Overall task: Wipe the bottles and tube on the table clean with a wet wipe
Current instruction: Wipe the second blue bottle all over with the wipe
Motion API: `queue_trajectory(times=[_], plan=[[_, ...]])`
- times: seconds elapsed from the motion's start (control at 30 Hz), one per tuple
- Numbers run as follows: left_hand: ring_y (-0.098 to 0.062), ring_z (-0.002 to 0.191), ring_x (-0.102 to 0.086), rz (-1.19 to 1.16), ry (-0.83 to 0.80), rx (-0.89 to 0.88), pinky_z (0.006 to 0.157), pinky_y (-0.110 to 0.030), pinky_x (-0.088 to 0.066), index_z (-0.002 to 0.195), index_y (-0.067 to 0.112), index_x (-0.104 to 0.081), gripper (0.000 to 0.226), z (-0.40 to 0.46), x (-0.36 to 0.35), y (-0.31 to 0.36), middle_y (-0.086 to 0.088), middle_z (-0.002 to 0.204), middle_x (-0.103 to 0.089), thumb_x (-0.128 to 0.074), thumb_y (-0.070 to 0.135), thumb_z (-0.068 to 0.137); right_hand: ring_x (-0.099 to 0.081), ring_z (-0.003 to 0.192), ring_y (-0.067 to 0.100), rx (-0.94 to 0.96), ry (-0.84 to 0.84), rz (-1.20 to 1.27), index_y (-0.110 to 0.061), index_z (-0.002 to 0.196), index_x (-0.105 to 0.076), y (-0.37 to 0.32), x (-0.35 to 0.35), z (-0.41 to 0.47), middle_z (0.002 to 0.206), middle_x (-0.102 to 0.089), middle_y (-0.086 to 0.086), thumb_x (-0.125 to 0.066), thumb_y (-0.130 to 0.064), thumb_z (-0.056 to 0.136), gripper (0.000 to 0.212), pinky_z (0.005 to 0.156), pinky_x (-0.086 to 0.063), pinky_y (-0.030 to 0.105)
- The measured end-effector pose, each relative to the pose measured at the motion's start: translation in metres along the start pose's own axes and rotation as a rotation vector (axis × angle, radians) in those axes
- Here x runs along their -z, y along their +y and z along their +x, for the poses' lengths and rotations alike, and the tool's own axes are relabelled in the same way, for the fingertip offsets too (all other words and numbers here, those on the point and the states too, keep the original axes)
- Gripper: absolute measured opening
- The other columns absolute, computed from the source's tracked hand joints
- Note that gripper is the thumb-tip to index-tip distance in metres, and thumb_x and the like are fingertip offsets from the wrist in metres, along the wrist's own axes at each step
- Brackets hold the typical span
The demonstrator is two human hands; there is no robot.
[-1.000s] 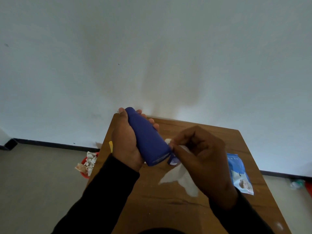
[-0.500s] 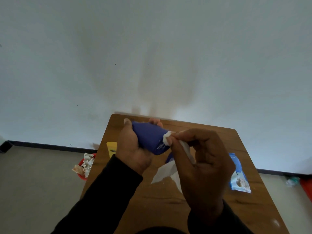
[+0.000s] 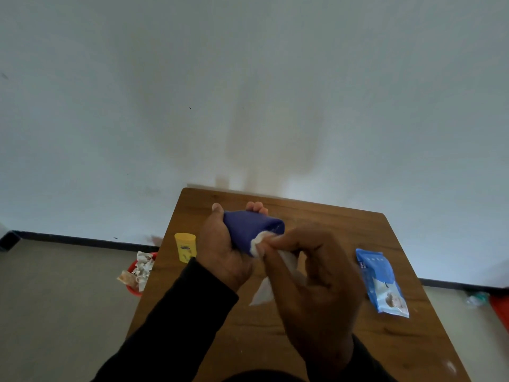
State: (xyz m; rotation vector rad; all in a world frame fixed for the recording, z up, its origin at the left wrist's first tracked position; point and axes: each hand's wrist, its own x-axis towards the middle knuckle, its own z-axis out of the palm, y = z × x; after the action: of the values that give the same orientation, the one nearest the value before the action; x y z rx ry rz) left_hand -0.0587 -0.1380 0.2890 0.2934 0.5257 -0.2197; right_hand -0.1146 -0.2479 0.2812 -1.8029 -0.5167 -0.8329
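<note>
- A pale wall (image 3: pixel 248 78) fills the upper half of the frame, with a dark baseboard (image 3: pixel 82 239) along its foot at left.
- A wooden table (image 3: pixel 344 232) reaches from the frame's centre down to the bottom edge, its far side against the wall.
- Grey floor (image 3: pixel 55 312) shows in the lower left of the frame.
- Two arms in black sleeves (image 3: pixel 176 326) come up from the bottom edge toward the middle of the table.
- The right hand (image 3: pixel 314 285), just right of centre, has its fingers curled and pinches a white wet wipe (image 3: pixel 264 290) against the near end of the bottle; the rest of the wipe hangs down below the hand.
- The left hand (image 3: pixel 220 252), at centre, is wrapped around a dark blue bottle (image 3: pixel 248 230), thumb on the upper left side and fingertips showing over the far side.
- The blue bottle is held above the table's middle, lying across the frame with its near end toward the right hand.
- A blue wet-wipe packet (image 3: pixel 380 282) lies flat on the table in the right of the frame, well apart from the hands.
- A red bin (image 3: pixel 135 288) with crumpled white paper in it sits on the floor just beside the table's left edge.
- A yellow bottle (image 3: pixel 185 248) stands upright near the table's left edge, just left of the left wrist.
</note>
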Motion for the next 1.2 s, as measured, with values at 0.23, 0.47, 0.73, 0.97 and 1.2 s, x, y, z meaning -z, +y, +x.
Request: queue_trajectory(times=[0.23,0.47,0.73,0.97,1.2], plan=[[-0.022,0.073,-0.056,0.009,-0.002,-0.006,0.066,-0.034,-0.056,0.092,0.0,-0.055,0.055,0.0,0.0,0.002,-0.012,0.073,-0.061,-0.032,0.048,0.104,-0.066,0.078,0.005,-0.023,0.066,-0.043,-0.006,0.091,-0.064,0.017,0.007,0.012,0.087,-0.067,-0.004,-0.079,-0.005,0.082,0.017,0.068,-0.056,0.02],[-0.022,0.064,-0.066,0.019,-0.046,0.036,0.05,-0.031,-0.06,0.102,0.002,-0.06,0.053,0.003,0.007,0.005,-0.012,0.072,-0.068,-0.038,0.05,0.102,-0.07,0.09,-0.001,-0.177,0.058,0.077,-0.007,0.098,-0.065,0.011,0.028,0.026,0.098,-0.069,-0.003,-0.07,0.01,0.084,0.023,0.074,-0.052,0.009],[-0.029,0.058,-0.068,0.185,-0.213,0.196,0.054,-0.039,-0.059,0.077,-0.01,-0.072,0.073,-0.005,0.001,-0.014,-0.018,0.072,-0.067,-0.044,0.054,0.096,-0.069,0.09,0.019,0.09,0.051,-0.18,0.0,0.086,-0.074,0.009,0.011,0.009,0.095,-0.073,0.005,-0.068,-0.003,0.09,0.009,0.079,-0.055,0.03],[-0.022,0.046,-0.063,0.2,-0.022,0.188,0.046,-0.03,-0.056,0.103,0.009,-0.055,0.046,-0.006,0.002,-0.014,-0.011,0.06,-0.064,-0.055,0.053,0.092,-0.063,0.101,0.023,0.091,-0.01,-0.231,0.008,0.099,-0.075,0.003,0.0,-0.009,0.109,-0.06,0.021,-0.072,-0.005,0.087,0.018,0.083,-0.054,0.026],[-0.018,0.039,-0.058,0.087,-0.017,0.187,0.039,-0.024,-0.051,0.097,0.003,-0.054,0.042,-0.007,-0.002,-0.014,-0.01,0.053,-0.057,-0.055,0.045,0.094,-0.06,0.078,0.018,0.053,-0.011,-0.202,0.004,0.093,-0.078,0.006,-0.002,-0.002,0.088,-0.062,0.01,-0.073,-0.002,0.09,0.008,0.069,-0.05,0.024]])
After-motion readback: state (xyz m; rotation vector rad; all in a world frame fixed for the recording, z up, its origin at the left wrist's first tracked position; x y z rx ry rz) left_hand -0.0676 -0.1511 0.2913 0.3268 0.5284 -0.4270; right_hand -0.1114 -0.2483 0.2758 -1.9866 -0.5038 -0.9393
